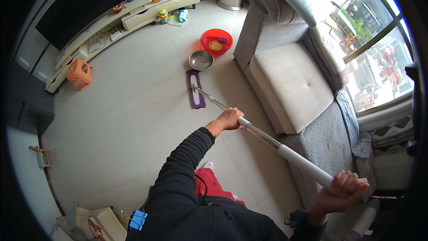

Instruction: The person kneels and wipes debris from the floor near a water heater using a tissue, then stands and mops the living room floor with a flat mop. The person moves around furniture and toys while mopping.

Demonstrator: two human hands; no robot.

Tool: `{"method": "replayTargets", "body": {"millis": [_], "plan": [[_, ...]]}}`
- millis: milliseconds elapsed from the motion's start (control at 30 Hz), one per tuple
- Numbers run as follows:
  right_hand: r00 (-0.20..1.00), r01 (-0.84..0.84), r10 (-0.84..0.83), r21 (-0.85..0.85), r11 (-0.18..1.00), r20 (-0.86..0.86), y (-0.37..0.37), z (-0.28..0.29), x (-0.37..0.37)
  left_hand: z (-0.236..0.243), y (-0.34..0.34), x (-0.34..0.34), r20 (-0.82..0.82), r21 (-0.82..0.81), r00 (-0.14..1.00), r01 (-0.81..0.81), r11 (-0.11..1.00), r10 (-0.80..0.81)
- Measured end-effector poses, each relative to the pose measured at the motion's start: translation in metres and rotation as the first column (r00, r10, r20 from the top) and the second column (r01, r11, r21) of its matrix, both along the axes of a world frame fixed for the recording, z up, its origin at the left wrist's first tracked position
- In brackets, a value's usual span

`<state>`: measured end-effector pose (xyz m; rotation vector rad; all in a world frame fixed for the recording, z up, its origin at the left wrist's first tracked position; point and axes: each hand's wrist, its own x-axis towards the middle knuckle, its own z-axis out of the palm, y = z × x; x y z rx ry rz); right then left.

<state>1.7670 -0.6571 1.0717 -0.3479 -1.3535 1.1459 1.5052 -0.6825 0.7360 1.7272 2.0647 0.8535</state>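
Note:
Both of my hands are closed round the pole of a flat mop [266, 138], which slants from the lower right up toward the middle of the floor. My left hand [230, 118] wraps the pole partway down, near a white collar. At the top end, my right hand [342, 192] grips the thick white handle. The purple mop head [196, 90] lies flat on the pale tiles. Just beyond it stands a metal basin [201, 60], close to the mop head's far end. A red plastic tub [216, 42] is right behind that basin.
A grey sofa [290, 85] runs along the right, below the window. On the far left, a low TV cabinet [138, 18] carries toys. An orange stool [80, 74] stands by it, and a stacking toy [164, 16] sits on the floor. A small wooden stool [41, 156] is at the left wall.

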Motion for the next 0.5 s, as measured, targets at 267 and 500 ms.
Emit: {"method": "replayTargets", "body": {"millis": [267, 500], "plan": [[0.967, -0.251, 0.251, -0.022, 0.968, 0.041, -0.008, -0.052, -0.042, -0.041, -0.021, -0.068, -0.086, -0.011, 0.981, -0.173, 0.985, 0.172], [0.814, -0.564, 0.547, 0.041, 0.824, 0.197, -0.02, -0.083, -0.123, -0.073, -0.05, -0.142, 0.126, 0.026, 0.834, -0.544, 0.838, 0.537]]}}
